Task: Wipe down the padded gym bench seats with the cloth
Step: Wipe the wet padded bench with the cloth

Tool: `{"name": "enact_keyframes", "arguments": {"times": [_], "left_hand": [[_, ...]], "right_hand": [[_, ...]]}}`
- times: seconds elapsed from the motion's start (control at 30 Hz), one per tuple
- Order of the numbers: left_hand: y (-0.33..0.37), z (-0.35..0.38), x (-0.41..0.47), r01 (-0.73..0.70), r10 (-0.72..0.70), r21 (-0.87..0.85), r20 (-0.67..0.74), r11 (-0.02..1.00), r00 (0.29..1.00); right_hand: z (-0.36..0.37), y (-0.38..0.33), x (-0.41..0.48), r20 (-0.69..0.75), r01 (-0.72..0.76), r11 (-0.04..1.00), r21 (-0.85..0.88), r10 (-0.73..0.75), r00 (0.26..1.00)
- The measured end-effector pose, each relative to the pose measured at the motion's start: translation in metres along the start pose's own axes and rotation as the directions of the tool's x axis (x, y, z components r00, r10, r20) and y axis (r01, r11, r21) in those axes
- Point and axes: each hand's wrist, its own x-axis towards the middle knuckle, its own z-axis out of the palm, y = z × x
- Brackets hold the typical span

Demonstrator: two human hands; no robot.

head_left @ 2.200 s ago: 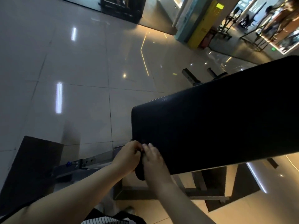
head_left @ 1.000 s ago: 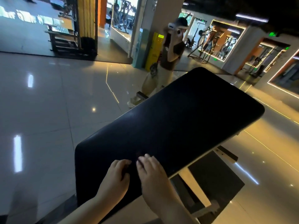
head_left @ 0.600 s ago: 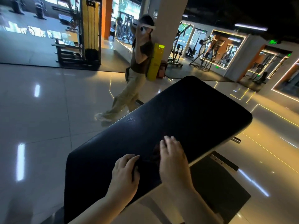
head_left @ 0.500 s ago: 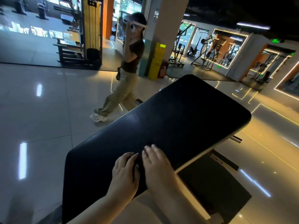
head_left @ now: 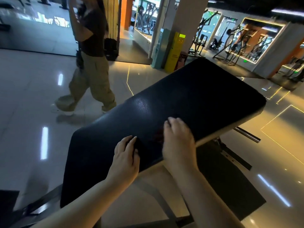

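Wiping judged under way, early stage. Dark cloth [head_left: 156,137] pressed on near end of seat [head_left: 189,96], between hands. Left hand [head_left: 125,155] fingers laid straight at cloth edge. Right hand [head_left: 177,140] fingers bent over cloth, blurred; grip cannot be told. Far half of seat judged not yet wiped.

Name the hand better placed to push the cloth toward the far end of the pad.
Right. The right hand lies flat further up the bench pad, over the dark cloth, with bare pad ahead of it. The left hand sits nearer, at the cloth's near edge.
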Motion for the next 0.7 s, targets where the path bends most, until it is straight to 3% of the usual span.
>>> {"name": "enact_keyframes", "arguments": {"times": [0.1,0.2,0.37,0.5,0.6,0.7], "left_hand": [[-0.001,-0.002,-0.004,-0.001,0.001,-0.010,0.022,1.000,1.000],[-0.002,-0.005,-0.005,0.000,0.001,-0.025,0.031,1.000,1.000],[-0.003,-0.007,0.002,0.032,-0.029,-0.067,0.053,0.997,0.998],[0.005,-0.008,0.005,0.081,-0.071,-0.129,0.079,0.988,0.994],[0.001,-0.008,0.007,0.076,-0.064,-0.150,0.083,0.986,0.994],[-0.004,-0.011,0.009,0.067,-0.055,-0.202,0.063,0.977,0.997]], "right_hand": [[0.017,-0.018,-0.029,0.059,0.195,0.979,0.065,-0.199,0.978],[0.002,0.001,-0.047,0.089,0.233,0.968,0.092,-0.241,0.966],[-0.027,0.053,-0.023,0.067,0.011,1.000,-0.029,-0.009,0.998],[-0.024,0.033,0.010,0.015,-0.187,0.982,-0.017,0.187,0.982],[0.002,-0.011,0.014,0.048,-0.074,0.997,0.008,0.074,0.996],[0.019,-0.043,-0.009,0.212,0.129,0.990,0.055,-0.138,0.967]]}}
